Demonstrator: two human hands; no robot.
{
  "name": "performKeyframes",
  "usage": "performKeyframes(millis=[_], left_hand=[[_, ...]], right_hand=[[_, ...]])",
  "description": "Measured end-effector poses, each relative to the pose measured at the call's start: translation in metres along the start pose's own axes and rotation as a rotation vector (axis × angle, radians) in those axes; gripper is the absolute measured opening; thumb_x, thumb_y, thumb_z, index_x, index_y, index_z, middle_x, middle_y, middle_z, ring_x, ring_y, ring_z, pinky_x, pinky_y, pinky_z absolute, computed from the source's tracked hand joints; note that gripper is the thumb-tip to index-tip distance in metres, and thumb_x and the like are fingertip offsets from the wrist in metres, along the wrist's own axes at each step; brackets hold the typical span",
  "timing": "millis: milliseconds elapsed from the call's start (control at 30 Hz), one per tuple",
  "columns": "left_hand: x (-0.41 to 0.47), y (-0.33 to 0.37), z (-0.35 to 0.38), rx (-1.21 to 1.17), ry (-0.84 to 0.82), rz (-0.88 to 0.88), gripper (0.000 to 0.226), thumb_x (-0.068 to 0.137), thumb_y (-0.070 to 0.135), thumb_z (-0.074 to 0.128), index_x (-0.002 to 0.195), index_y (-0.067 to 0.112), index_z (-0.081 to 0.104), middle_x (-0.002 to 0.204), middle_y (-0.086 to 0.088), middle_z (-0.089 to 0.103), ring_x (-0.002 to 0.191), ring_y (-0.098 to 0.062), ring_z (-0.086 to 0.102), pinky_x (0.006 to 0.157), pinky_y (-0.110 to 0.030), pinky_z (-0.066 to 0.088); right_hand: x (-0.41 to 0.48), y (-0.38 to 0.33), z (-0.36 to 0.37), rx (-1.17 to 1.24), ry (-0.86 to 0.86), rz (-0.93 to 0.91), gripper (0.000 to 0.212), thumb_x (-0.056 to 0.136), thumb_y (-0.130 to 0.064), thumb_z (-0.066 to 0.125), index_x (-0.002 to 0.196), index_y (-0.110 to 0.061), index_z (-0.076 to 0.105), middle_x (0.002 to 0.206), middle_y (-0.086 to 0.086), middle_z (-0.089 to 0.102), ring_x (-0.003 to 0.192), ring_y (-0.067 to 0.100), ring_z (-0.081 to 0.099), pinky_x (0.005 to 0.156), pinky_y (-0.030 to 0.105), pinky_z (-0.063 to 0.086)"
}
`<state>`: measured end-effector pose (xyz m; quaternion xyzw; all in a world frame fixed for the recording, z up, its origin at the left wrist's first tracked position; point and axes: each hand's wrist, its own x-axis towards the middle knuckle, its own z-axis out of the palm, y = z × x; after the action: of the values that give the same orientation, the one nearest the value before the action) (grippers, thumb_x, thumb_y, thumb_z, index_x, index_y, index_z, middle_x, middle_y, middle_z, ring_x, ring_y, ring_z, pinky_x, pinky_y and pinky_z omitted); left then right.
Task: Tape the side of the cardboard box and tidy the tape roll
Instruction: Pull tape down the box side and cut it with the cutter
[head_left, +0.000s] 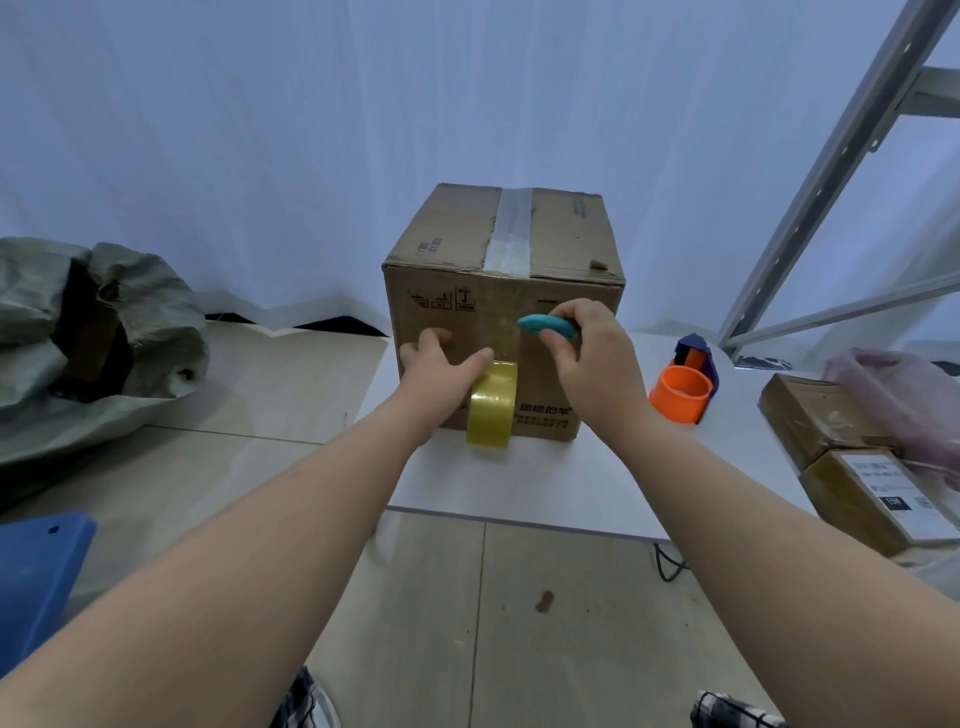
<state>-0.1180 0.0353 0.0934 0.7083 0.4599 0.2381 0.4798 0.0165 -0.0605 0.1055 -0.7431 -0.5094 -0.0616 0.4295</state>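
The cardboard box (563, 244) stands on the far part of a white table (519, 483). A clear strip of tape (500, 306) runs off the top and down the near side. The yellow tape roll (492, 408) hangs at the strip's lower end, low against that side.

The box looks stiff but worn, and probably light enough to slide when pushed, so it is best braced flat-handed. The roll is rigid and smooth, and best held through its core.

The left hand (439, 364) presses spread fingers on the near side, with the thumb just above the roll. The right hand (587, 358) pinches a teal cutter (545, 326) at the strip.

An orange tape dispenser (683, 389) sits to the right, with parcels (852, 467) beyond it.
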Motion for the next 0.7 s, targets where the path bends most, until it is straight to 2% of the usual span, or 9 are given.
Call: performKeyframes(millis=[67, 100, 200, 267, 400, 533, 700], left_hand=[[0.004, 0.001, 0.003, -0.021, -0.045, -0.025, 0.058, 0.084, 0.047, 0.062, 0.131, 0.018, 0.043, 0.138, -0.008, 0.037, 0.118, -0.027, 0.047, 0.1, -0.038, 0.043], [0.005, 0.002, 0.005, -0.041, -0.068, -0.029, 0.055, 0.084, 0.047, 0.061, 0.128, 0.018, 0.046, 0.134, -0.008, 0.044, 0.114, -0.027, 0.051, 0.096, -0.041, 0.047], [0.005, 0.007, 0.014, -0.101, -0.1, -0.057, 0.034, 0.088, 0.041, 0.058, 0.114, 0.019, 0.054, 0.115, -0.005, 0.056, 0.1, -0.024, 0.055, 0.069, -0.033, 0.048], [0.006, 0.009, 0.017, -0.147, -0.093, -0.095, 0.021, 0.091, 0.034, 0.057, 0.106, 0.02, 0.055, 0.105, -0.004, 0.056, 0.089, -0.021, 0.054, 0.062, -0.029, 0.044], [0.006, 0.008, 0.014, -0.212, -0.091, -0.131, 0.016, 0.091, 0.029, 0.057, 0.104, 0.019, 0.057, 0.094, -0.003, 0.057, 0.079, -0.017, 0.053, 0.065, -0.03, 0.045], [0.003, 0.009, 0.013, -0.246, -0.116, -0.144, 0.017, 0.091, 0.03, 0.057, 0.104, 0.019, 0.057, 0.091, -0.002, 0.057, 0.079, -0.019, 0.054, 0.068, -0.032, 0.048], [0.001, 0.014, 0.01, -0.246, -0.119, -0.156, 0.028, 0.09, 0.031, 0.059, 0.113, 0.016, 0.053, 0.092, -0.003, 0.057, 0.078, -0.018, 0.055, 0.062, -0.03, 0.048]], right_hand=[[0.004, 0.001, 0.001, -0.029, 0.0, -0.034, 0.02, 0.089, -0.015, 0.059, 0.108, -0.01, 0.06, 0.103, 0.005, 0.06, 0.089, 0.012, 0.051, 0.077, 0.017, 0.041], [0.005, 0.002, 0.002, -0.04, -0.003, -0.045, 0.021, 0.089, -0.014, 0.059, 0.109, -0.01, 0.06, 0.105, 0.006, 0.061, 0.09, 0.011, 0.051, 0.079, 0.019, 0.041], [0.008, 0.002, 0.002, -0.051, -0.062, -0.104, 0.021, 0.091, -0.016, 0.056, 0.112, -0.011, 0.058, 0.106, 0.005, 0.063, 0.092, 0.011, 0.052, 0.08, 0.02, 0.042], [0.009, 0.001, 0.002, -0.054, -0.164, -0.146, 0.021, 0.093, -0.019, 0.052, 0.113, -0.014, 0.055, 0.105, 0.003, 0.063, 0.09, 0.01, 0.052, 0.079, 0.021, 0.043], [0.012, 0.005, 0.003, -0.096, -0.343, -0.177, 0.023, 0.095, -0.025, 0.047, 0.117, -0.019, 0.049, 0.117, 0.003, 0.062, 0.1, 0.016, 0.056, 0.086, 0.032, 0.05], [0.014, 0.01, 0.003, -0.081, -0.363, -0.164, 0.022, 0.096, -0.027, 0.045, 0.117, -0.021, 0.048, 0.123, 0.001, 0.06, 0.107, 0.014, 0.051, 0.089, 0.028, 0.043], [0.014, 0.007, 0.001, -0.056, -0.352, -0.152, 0.021, 0.097, -0.027, 0.044, 0.115, -0.018, 0.048, 0.115, 0.001, 0.06, 0.099, 0.012, 0.048, 0.084, 0.03, 0.042]])
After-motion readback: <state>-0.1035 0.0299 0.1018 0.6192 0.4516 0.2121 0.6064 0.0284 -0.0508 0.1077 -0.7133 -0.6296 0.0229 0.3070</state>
